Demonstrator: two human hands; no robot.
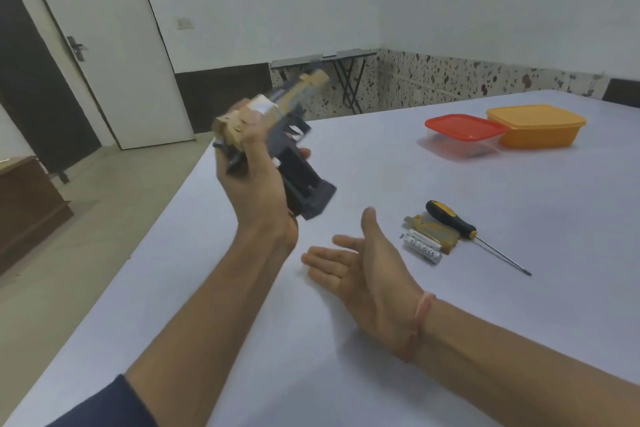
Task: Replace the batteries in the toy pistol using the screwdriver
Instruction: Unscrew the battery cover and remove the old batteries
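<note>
Grips blurred tan-and-black plastic toy pistol (301,166) in left hand (254,184), handle recess gaping; spreads right hand (363,263) loose, palm up. Behind: red-lidded clear box (465,128), orange lidded tub (536,126), contents unclear.

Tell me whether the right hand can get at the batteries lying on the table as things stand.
Probably yes. The right hand is open, palm up and empty, over the table. The batteries lie close beside it, uncovered, next to the screwdriver, with nothing between hand and batteries.
</note>
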